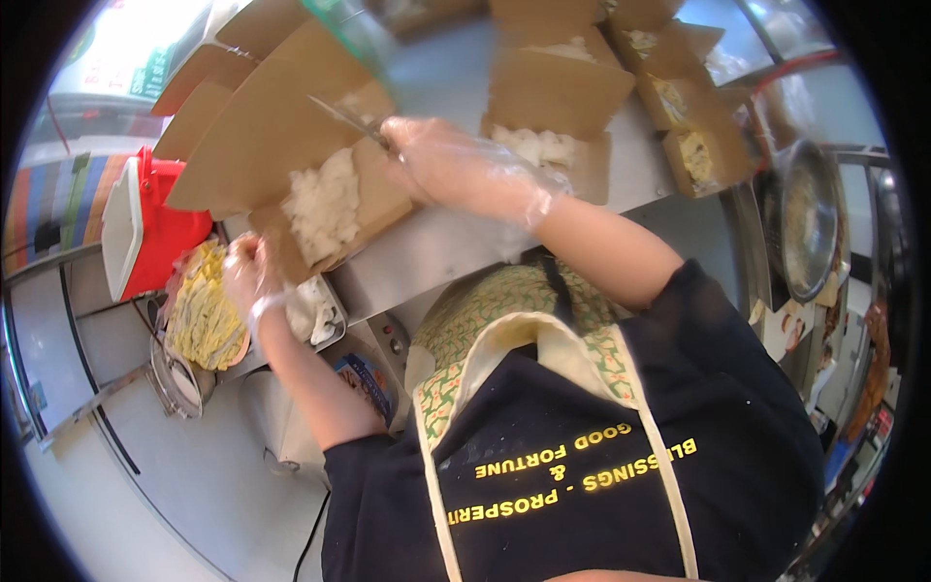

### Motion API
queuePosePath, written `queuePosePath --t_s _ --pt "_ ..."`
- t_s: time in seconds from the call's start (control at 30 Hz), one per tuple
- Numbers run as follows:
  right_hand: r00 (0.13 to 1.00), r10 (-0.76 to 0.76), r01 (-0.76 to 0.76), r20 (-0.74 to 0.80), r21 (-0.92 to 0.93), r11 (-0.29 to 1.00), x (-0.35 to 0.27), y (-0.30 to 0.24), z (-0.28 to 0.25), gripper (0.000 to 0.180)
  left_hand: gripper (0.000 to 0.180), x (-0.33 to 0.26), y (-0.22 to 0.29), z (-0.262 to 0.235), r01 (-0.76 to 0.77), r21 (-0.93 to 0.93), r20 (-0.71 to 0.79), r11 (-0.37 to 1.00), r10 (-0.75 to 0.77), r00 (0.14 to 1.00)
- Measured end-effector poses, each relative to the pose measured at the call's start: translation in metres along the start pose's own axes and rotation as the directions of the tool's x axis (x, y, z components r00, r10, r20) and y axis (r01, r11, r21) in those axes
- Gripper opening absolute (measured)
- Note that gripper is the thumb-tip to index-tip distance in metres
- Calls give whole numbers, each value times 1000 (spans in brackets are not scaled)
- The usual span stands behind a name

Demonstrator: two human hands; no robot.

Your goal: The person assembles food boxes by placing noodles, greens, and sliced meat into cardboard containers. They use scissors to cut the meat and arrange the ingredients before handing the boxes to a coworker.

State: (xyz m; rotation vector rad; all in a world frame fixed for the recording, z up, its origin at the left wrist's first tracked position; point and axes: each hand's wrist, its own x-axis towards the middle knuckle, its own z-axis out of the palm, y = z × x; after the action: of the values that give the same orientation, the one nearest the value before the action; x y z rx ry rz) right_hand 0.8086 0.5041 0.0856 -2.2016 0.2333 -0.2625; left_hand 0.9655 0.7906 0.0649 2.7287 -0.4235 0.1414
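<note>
Steel counter (pixel 456 242) carried open cardboard boxes; the nearest box (pixel 330 194) held white rice (pixel 323 202). Right hand (pixel 456 165), gloved, was closed on a metal utensil (pixel 349 121) over it. Left hand (pixel 250 272) gripped that box's near edge. Best steady it while scooping.

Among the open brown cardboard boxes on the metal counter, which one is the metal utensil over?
The nearest box, the one at the left with white rice. The right hand holds the utensil above it; the other boxes lie farther back.
</note>
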Motion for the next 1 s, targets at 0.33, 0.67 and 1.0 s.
queuePosePath --t_s 0.33,0.67,1.0 --pt "979 173 -165 108 -76 983 -120 68 -34 26 19 -115 73 43 18 -95 386 995 20 922" --pt "980 -5 91 200 -424 901 -131 66 -30 22 24 -121 105 79 -481 -85 234 872 487 841" --pt "931 -164 309 325 -469 827 -127 73 -4 13 30 -94 138 108 -79 -98 533 992 119 838"
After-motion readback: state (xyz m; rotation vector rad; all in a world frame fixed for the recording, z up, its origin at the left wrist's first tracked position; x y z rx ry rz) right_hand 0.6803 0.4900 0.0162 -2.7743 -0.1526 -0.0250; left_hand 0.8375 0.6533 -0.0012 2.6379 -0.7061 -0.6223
